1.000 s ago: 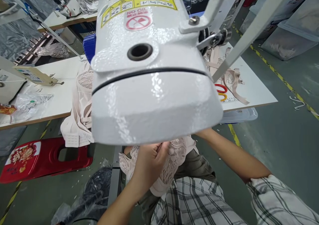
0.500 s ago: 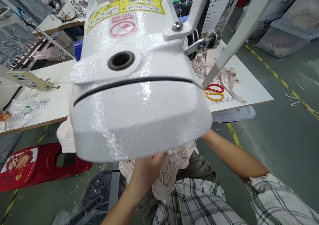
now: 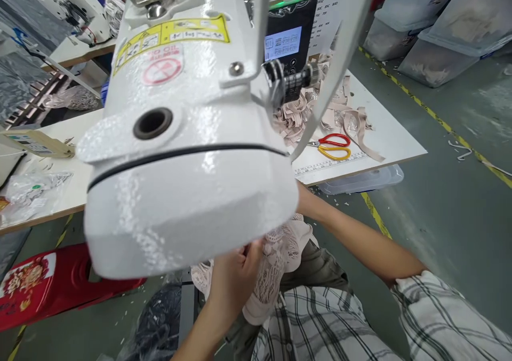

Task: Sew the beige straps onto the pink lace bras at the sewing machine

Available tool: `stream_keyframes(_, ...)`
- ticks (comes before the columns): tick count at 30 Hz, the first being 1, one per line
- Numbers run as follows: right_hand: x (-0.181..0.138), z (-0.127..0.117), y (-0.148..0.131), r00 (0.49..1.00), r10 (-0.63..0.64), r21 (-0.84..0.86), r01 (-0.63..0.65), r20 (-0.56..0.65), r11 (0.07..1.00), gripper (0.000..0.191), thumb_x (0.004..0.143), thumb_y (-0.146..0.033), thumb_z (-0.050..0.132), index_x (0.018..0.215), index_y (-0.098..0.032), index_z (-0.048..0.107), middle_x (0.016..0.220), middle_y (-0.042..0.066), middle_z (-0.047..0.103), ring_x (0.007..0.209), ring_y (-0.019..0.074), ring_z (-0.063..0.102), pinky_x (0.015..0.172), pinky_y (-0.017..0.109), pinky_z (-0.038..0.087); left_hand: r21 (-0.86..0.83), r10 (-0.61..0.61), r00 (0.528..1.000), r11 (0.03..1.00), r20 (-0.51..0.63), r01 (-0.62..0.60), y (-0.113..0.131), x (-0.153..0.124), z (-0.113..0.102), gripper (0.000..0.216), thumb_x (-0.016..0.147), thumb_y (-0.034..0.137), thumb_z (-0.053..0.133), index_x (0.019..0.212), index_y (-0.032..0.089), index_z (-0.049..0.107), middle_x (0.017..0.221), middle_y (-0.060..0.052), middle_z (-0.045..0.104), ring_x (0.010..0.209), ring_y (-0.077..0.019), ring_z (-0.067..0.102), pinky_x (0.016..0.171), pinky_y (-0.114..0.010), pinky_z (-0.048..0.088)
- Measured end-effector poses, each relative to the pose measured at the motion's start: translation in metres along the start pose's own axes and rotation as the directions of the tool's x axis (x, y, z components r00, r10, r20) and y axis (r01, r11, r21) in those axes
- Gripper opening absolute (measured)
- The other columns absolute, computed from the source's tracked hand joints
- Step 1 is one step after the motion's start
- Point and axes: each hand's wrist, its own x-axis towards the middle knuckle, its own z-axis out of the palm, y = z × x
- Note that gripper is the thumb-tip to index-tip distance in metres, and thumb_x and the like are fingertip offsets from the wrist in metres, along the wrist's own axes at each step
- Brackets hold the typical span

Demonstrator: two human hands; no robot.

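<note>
A white sewing machine head (image 3: 192,211) fills the middle of the view and covers the work under it. Below its front edge, my left hand (image 3: 236,275) is closed, thumb against fingers, on a pale pink lace bra (image 3: 270,275). The lace hangs over my lap, with more of it showing left of the hand. My right forearm reaches in under the machine's right side; the hand itself is hidden behind the head, so its fingers cannot be seen.
Red-and-yellow-handled scissors (image 3: 335,146) lie on the white table (image 3: 396,137) beside pale fabric strips (image 3: 298,115). A control panel (image 3: 288,43) stands behind the machine. At left is a red stool (image 3: 68,286); clear plastic bins (image 3: 444,57) stand at far right.
My view has shifted, so the machine head sits further left and the control panel and scissors show more fully. More of my left thumb shows. It still grips the lace.
</note>
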Motion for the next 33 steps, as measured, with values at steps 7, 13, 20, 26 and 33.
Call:
stream_keyframes(7, -0.001, 0.003, 0.002, 1.0, -0.027, 0.022, 0.027, -0.004, 0.999, 0.005, 0.077, -0.021, 0.061, 0.076, -0.018, 0.057, 0.088, 0.003, 0.057, 0.071, 0.0154, 0.052, 0.065, 0.028, 0.043, 0.145, 0.203, 0.976, 0.971, -0.079, -0.19, -0.005, -0.001, -0.001, 0.029, 0.095, 0.024, 0.049, 0.1, 0.021, 0.077, 0.087, -0.004, 0.08, 0.063, -0.0157, 0.072, 0.054, -0.021, 0.052)
stream_keyframes(13, -0.001, 0.008, -0.004, 0.999, 0.003, 0.05, -0.001, -0.041, 0.999, 0.006, 0.074, -0.018, 0.061, 0.08, -0.018, 0.06, 0.092, 0.004, 0.056, 0.073, 0.0161, 0.054, 0.069, 0.03, 0.046, 0.236, 0.233, 0.96, 0.952, -0.152, -0.194, -0.015, -0.007, -0.003, 0.029, 0.095, 0.024, 0.048, 0.091, 0.021, 0.077, 0.079, -0.003, 0.079, 0.058, -0.0145, 0.071, 0.056, -0.021, 0.052)
stream_keyframes(20, -0.004, 0.008, -0.005, 0.995, -0.039, 0.042, 0.043, -0.092, 0.998, 0.005, 0.074, -0.017, 0.058, 0.079, -0.018, 0.06, 0.087, 0.003, 0.053, 0.074, 0.0174, 0.053, 0.067, 0.03, 0.045, 0.219, 0.306, 0.931, 0.94, -0.198, -0.262, -0.021, -0.007, 0.002, 0.025, 0.095, 0.021, 0.049, 0.098, 0.018, 0.074, 0.086, -0.005, 0.08, 0.073, -0.0159, 0.075, 0.066, -0.019, 0.056)
stream_keyframes(26, -0.004, 0.008, 0.005, 0.996, -0.06, 0.019, 0.062, -0.069, 0.998, 0.003, 0.076, -0.019, 0.059, 0.079, -0.018, 0.059, 0.088, 0.003, 0.055, 0.073, 0.0165, 0.053, 0.066, 0.029, 0.046, 0.246, 0.317, 0.931, 0.931, -0.179, -0.27, -0.023, -0.008, 0.006, 0.026, 0.097, 0.024, 0.046, 0.101, 0.019, 0.072, 0.088, -0.004, 0.079, 0.072, -0.0152, 0.074, 0.065, -0.02, 0.054)
stream_keyframes(33, -0.005, 0.006, 0.004, 0.994, -0.111, -0.041, 0.11, -0.015, 0.993, 0.009, 0.077, -0.016, 0.066, 0.084, -0.017, 0.061, 0.102, 0.005, 0.062, 0.097, 0.0188, 0.058, 0.084, 0.028, 0.048, 0.547, 0.439, 0.857, 0.803, -0.27, -0.239, -0.031, -0.013, 0.012, 0.027, 0.092, 0.038, 0.056, 0.108, 0.02, 0.068, 0.077, -0.007, 0.073, 0.066, -0.0236, 0.068, 0.058, -0.031, 0.049)
